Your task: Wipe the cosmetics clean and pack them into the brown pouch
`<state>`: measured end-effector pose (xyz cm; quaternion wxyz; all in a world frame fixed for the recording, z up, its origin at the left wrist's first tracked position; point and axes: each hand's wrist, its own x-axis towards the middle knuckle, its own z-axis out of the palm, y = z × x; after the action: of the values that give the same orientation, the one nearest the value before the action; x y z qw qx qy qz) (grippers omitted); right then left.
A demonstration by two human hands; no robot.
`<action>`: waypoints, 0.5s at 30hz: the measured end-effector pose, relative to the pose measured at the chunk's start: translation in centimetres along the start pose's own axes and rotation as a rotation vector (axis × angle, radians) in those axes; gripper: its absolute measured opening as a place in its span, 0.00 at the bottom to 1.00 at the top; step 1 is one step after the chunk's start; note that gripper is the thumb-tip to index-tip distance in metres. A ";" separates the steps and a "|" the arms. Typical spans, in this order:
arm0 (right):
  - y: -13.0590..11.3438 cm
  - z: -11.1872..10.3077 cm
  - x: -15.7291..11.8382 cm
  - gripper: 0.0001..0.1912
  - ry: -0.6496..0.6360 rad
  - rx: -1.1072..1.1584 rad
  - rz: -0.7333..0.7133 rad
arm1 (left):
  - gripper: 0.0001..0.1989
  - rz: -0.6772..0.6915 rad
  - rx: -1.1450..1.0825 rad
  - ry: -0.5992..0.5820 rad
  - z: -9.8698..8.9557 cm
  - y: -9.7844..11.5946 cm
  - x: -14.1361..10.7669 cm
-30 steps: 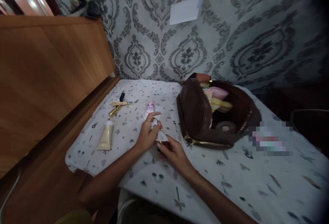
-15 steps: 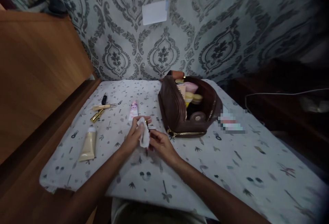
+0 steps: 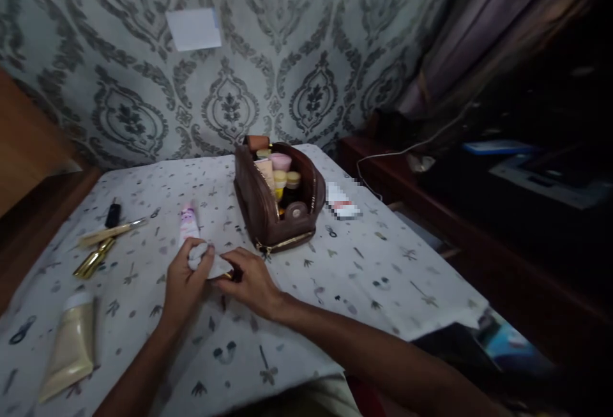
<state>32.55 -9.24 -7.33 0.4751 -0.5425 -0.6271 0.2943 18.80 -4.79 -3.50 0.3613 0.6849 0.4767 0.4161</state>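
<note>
My left hand [image 3: 181, 276] pinches a crumpled white tissue [image 3: 218, 267] between thumb and fingers. Close against it, my right hand [image 3: 256, 284] grips a small dark item with a gold band [image 3: 232, 274], mostly covered by fingers and tissue. The tissue touches this item. Just behind my left hand lies a pink-and-white tube [image 3: 188, 220]. Beyond my right hand stands an unzipped brown cosmetic bag [image 3: 251, 203], with several bottles and tubes inside.
On the left of the patterned cloth [image 3: 268, 340] lie a beige tube [image 3: 71, 343], a gold tube [image 3: 93, 260], a wooden-handled brush [image 3: 112, 233] and a black item [image 3: 113, 214]. A blurred white packet [image 3: 342, 202] is right of the bag. A wallpapered wall [image 3: 230, 94] rises behind.
The view has swung to the right, so everything appears further left. The tissue has turned from upright to lying more sideways over the small item. Both hands keep their hold.
</note>
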 end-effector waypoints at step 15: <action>0.2 0.7 0.9 0.31 -0.122 0.985 0.469 | 0.22 -0.183 -0.210 -0.059 0.2 -1.5 -0.3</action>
<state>32.00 -8.19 -7.56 0.5574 -0.3634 -0.3038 0.6819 18.40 -4.71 -5.01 0.4814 0.6089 0.4803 0.4084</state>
